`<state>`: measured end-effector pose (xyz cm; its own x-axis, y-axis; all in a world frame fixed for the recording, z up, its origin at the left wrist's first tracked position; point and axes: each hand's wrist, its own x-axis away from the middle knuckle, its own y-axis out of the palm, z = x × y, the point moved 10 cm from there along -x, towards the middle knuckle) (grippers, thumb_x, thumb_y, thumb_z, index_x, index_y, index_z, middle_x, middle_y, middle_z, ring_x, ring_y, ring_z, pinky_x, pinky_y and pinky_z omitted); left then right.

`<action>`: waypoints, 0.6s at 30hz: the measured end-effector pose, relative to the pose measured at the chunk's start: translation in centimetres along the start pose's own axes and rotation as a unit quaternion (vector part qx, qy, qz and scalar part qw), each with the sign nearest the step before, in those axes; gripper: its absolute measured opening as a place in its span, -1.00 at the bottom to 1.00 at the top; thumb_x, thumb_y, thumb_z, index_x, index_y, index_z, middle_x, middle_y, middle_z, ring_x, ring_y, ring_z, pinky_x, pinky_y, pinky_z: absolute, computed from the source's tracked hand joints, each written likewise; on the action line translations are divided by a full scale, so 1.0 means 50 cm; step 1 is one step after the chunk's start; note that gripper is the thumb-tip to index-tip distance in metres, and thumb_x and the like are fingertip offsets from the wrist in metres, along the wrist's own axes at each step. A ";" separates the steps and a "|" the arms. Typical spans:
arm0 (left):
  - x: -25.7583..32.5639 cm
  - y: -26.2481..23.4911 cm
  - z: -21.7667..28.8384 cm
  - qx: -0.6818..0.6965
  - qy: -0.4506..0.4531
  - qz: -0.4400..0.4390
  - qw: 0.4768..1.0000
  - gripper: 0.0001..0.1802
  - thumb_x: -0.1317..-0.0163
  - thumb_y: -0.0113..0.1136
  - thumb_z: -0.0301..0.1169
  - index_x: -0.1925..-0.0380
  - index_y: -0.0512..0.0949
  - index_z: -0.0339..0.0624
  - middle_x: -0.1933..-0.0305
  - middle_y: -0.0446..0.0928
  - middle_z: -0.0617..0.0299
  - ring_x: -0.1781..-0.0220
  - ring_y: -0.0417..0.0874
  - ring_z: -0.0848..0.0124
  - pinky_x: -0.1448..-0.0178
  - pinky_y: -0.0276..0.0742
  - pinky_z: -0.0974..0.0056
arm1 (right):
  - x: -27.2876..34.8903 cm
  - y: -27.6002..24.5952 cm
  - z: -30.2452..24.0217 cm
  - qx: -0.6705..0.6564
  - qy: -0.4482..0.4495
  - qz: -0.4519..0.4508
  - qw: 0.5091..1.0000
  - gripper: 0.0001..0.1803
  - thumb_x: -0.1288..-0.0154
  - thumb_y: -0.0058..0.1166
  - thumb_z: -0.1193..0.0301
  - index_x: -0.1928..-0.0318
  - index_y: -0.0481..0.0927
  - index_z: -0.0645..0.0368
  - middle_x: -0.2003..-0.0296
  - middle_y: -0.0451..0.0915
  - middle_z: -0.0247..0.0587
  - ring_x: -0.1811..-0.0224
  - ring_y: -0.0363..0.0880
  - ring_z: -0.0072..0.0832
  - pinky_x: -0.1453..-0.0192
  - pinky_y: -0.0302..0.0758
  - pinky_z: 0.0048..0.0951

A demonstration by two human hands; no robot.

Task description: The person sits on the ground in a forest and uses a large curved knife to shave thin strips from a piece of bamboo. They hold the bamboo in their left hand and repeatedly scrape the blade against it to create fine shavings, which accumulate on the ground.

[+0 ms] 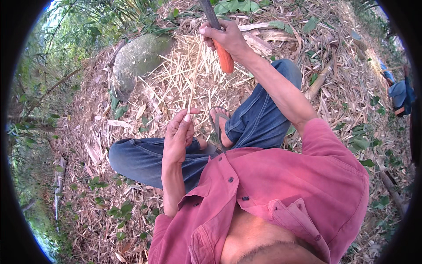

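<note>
My left hand (179,132) pinches the lower end of a thin, pale bamboo strip (194,79) between thumb and fingers, in front of my crossed legs. The strip runs up and slightly right to my right hand (225,38), where its upper end meets the fingers. That hand is closed round a large knife (226,59) where the orange handle joins the dark blade. The handle points down toward my feet, and the blade runs up out of the picture at the top. Whether the blade's edge touches the strip is hidden by the fingers.
Many pale strips and shavings (176,72) lie scattered on the ground beyond my feet. A large grey-green rock (138,61) sits to their left. Dry leaves, split bamboo pieces and a bamboo pole (320,80) cover the ground. A blue item (400,94) is at the far right.
</note>
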<state>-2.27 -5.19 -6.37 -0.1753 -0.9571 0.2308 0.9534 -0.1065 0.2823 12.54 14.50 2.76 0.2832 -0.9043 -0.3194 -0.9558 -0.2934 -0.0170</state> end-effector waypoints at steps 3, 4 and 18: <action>-0.005 -0.002 -0.023 -0.047 -0.055 -0.012 0.997 -0.66 -0.44 -0.17 -0.29 -0.05 0.43 -0.25 0.64 0.25 0.45 0.67 0.24 0.67 0.60 0.13 0.54 | -0.004 0.006 0.025 -0.015 0.004 -0.020 1.000 -0.83 -0.23 0.16 0.39 0.26 0.58 0.24 0.50 0.55 -0.33 0.54 0.48 -0.69 0.48 0.44 -0.61; -0.009 -0.004 -0.024 -0.069 -0.049 -0.009 0.996 -0.64 -0.44 -0.17 -0.27 -0.07 0.42 -0.24 0.59 0.32 0.40 0.60 0.32 0.64 0.53 0.20 0.52 | -0.005 0.008 0.026 0.003 -0.005 -0.023 1.000 -0.83 -0.23 0.17 0.39 0.26 0.58 0.25 0.51 0.54 -0.34 0.54 0.48 -0.69 0.47 0.44 -0.61; -0.142 0.008 0.006 -0.020 0.061 0.077 0.995 -0.73 -0.43 -0.10 -0.24 0.27 0.52 -0.15 0.63 0.23 0.51 0.66 0.11 0.73 0.64 -0.05 0.57 | 0.029 0.017 -0.038 0.441 -0.083 0.007 0.894 -0.74 -0.17 0.19 0.20 0.26 0.63 0.11 0.59 0.55 -0.27 0.56 0.54 -0.55 0.46 0.43 -0.43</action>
<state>-0.72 1.62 -7.61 0.0027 -0.9883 0.1527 0.9762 0.0357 0.2138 12.29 12.34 4.11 0.3252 -0.8265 -0.4595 -0.6702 0.1414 -0.7286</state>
